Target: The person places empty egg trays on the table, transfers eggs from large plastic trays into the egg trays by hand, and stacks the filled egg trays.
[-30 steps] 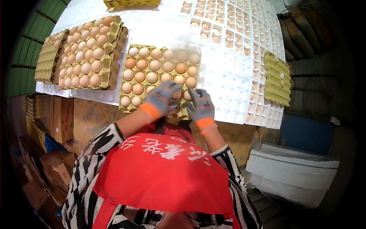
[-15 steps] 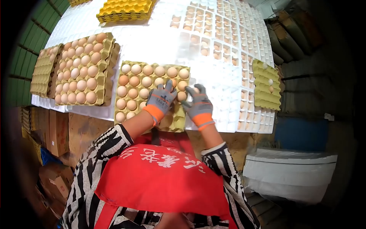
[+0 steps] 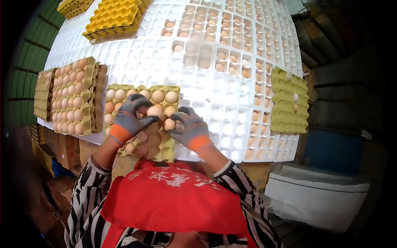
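Note:
My left hand (image 3: 131, 118), in a grey glove with an orange cuff, is over the pulp egg tray (image 3: 167, 151) at the table's front edge. Its fingers and thumb close around a pale brown egg (image 3: 155, 110) that sits higher than the eggs nearby. My right hand (image 3: 189, 127), gloved alike, reaches in from the tray's right side. Its curled fingertips touch another brown egg (image 3: 168, 124) in the right column. Eggs fill much of this tray, while several cups along its front right hold none. My left hand hides part of the middle rows.
White plastic trays (image 3: 231, 136) with square cells cover the table, many holding eggs towards the right. Stacked egg-filled pulp trays (image 3: 72, 99) stand at left. Yellow trays (image 3: 113, 18) are piled at the back. A green-yellow tray (image 3: 289, 111) with a few eggs lies at right.
The view has shifted, so the table's contents appear lower and mostly further left. My left hand now grips a raised egg. My right hand has moved to the tray's right-hand eggs.

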`<state>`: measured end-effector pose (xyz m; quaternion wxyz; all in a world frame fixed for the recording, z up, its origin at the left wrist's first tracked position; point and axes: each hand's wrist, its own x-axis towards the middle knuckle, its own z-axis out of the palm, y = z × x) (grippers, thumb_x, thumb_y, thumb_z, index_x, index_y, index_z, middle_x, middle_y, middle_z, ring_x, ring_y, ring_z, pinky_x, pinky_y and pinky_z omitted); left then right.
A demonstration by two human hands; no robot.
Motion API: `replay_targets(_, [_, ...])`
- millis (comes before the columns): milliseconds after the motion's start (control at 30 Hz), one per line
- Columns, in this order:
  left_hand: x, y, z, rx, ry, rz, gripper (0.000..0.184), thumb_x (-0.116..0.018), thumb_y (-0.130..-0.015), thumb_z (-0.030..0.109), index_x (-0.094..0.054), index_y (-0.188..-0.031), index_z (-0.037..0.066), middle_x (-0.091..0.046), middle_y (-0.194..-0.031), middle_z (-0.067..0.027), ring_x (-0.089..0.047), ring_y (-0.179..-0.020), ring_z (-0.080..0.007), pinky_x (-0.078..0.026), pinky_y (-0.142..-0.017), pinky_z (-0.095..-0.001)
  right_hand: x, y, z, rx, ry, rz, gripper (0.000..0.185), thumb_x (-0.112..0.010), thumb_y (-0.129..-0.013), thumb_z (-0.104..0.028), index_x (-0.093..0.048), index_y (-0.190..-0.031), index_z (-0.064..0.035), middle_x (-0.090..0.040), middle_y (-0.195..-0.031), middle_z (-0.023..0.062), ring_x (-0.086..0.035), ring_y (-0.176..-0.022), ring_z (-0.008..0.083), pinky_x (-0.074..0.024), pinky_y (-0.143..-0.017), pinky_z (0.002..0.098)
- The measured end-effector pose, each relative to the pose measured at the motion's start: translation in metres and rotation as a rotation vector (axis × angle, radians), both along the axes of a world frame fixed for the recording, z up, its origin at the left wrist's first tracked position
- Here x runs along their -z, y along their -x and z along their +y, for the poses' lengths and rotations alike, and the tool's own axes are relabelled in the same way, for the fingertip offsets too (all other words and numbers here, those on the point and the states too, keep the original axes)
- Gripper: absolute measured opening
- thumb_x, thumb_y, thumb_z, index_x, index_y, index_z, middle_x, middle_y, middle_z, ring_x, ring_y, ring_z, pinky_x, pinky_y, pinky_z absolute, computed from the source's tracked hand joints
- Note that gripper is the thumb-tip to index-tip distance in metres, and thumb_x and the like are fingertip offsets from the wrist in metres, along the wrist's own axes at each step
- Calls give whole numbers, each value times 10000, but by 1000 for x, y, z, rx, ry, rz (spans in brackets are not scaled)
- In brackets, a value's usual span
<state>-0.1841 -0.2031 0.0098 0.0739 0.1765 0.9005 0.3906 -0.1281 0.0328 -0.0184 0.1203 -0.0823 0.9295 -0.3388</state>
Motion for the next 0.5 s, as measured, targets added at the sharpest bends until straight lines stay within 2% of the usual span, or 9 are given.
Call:
replay_targets(33, [-1, 13, 9, -58, -54, -10, 434, -885, -668, 131, -690, -1043, 33, -618, -1102, -109, -617, -1038, -262, -515, -862, -368, 0, 6, 19, 110, 217, -57, 578, -856, -721, -358, -641, -1211, -139, -609, -1219, 87, -644, -1090, 263, -545, -899, 379])
replay_targets(67, [-4, 26, 24, -83, 17, -6, 419, -880, -691, 169, -689, -1039, 35, -621, -1108, -110, -629, -1033, -270, -521, -869, -373, 3, 11, 38, 237, 434, 29, 548, -885, -702, -252, -647, -1177, -122, -623, -1164, 91, -646, -1046, 271, -537, -907, 382])
replay_targets(100, [-5, 36, 48, -100, 47, 54, 411, -875, -699, 187, -690, -1038, 48, -622, -1113, -113, -636, -1021, -281, -527, -864, -376, 30, 23, 62, 320, 492, 147, 512, -896, -694, -188, -655, -1139, -113, -624, -1136, 92, -642, -1030, 259, -536, -901, 375])
replay_targets(167, [9, 57, 99, -109, 66, 142, 403, -870, -707, 223, -688, -1037, 79, -624, -1125, -116, -646, -1004, -307, -538, -854, -387, 28, 55, 104, 425, 315, 331, 479, -885, -695, -189, -655, -1111, -134, -627, -1151, 95, -632, -1065, 303, -542, -896, 401])
replay_targets(267, [48, 86, 170, -155, 190, 216, 371, -836, -755, 280, -679, -1057, 133, -621, -1156, -111, -649, -999, -335, -549, -836, -417, 34, 96, 127, 451, -72, 426, 400, -809, -776, -315, -668, -1123, -174, -607, -1246, 83, -623, -1112, 317, -542, -905, 417])
replay_targets(333, [71, 110, 187, -114, 486, 52, 352, -786, -811, 318, -662, -1095, 150, -612, -1198, -116, -647, -1010, -344, -548, -832, -437, 48, 107, 135, 384, -188, 312, 382, -763, -827, -332, -667, -1167, -186, -602, -1274, 88, -618, -1140, 319, -534, -921, 418])
replay_targets(367, [79, 110, 184, -109, 549, 61, 379, -728, -871, 340, -644, -1204, 181, -598, -1227, -143, -643, -1017, -350, -547, -832, -448, 55, 113, 140, 348, -245, 259, 375, -741, -853, -341, -666, -1188, -192, -600, -1289, 90, -615, -1154, 320, -531, -930, 418])
replay_targets(467, [74, 105, 173, -142, 626, 24, 454, -712, -889, 361, -613, -1302, 199, -588, -1242, -169, -640, -1028, -351, -546, -842, -455, 65, 112, 160, 422, 94, 285, 348, -683, -914, -318, -671, -1237, -191, -598, -1328, 96, -602, -1195, 316, -514, -967, 414])
replay_targets(500, [79, 104, 165, -125, 579, 48, 483, -676, -926, 356, -583, -1376, 208, -583, -1254, -176, -641, -1035, -345, -543, -842, -445, 72, 115, 170, 379, 111, 265, 339, -664, -938, -296, -679, -1259, -188, -618, -1317, 113, -601, -1207, 313, -507, -978, 400])
